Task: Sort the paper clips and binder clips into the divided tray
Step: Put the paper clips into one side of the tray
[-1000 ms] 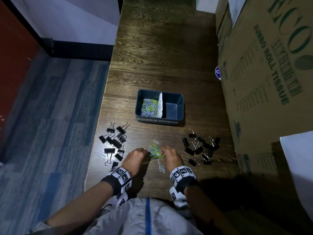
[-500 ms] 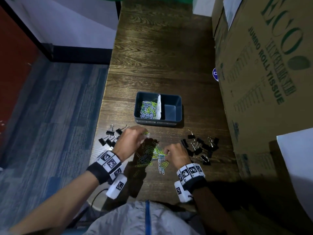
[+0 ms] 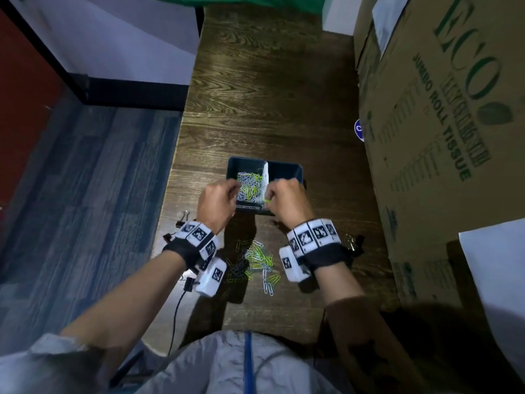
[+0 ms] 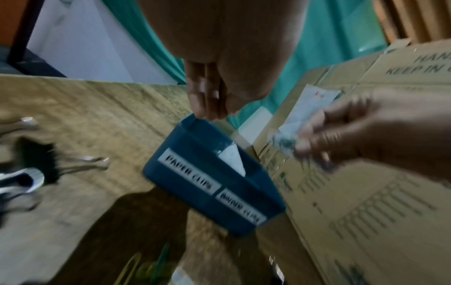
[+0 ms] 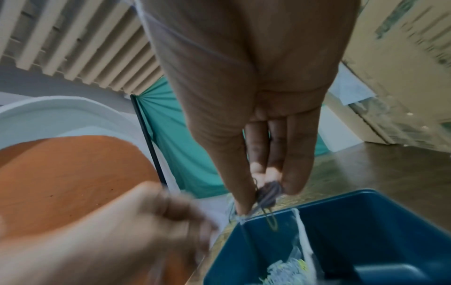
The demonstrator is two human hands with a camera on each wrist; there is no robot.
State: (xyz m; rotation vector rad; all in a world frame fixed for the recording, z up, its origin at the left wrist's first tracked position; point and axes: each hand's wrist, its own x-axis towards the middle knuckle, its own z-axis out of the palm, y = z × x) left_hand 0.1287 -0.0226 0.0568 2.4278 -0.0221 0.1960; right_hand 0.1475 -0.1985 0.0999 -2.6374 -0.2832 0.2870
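The dark blue divided tray (image 3: pixel 287 164) sits mid-table, its front wall labelled for paper clips and binder clips (image 4: pixel 185 146). Coloured paper clips (image 3: pixel 250 184) fill its left compartment beside the white divider (image 3: pixel 266 177); the right compartment looks bare. My left hand (image 3: pixel 234 184) hovers over the tray's left edge with fingertips bunched in a pinch (image 4: pixel 209 113). My right hand (image 3: pixel 271 191) is above the divider's near end and pinches a small clump of paper clips (image 5: pixel 267 192), one of them dangling over the tray (image 5: pixel 366 221). A loose pile of paper clips (image 3: pixel 257 258) lies between my wrists.
Black binder clips lie on the table left (image 3: pixel 183 220) and right (image 3: pixel 352 243) of my wrists, mostly hidden. A big cardboard box (image 3: pixel 440 137) walls off the right side. The table's left edge (image 3: pixel 170 194) drops to blue carpet.
Both hands rose from the loose pile near the table's front and travelled forward to the tray, the left hand leaving first, the right following with clips.
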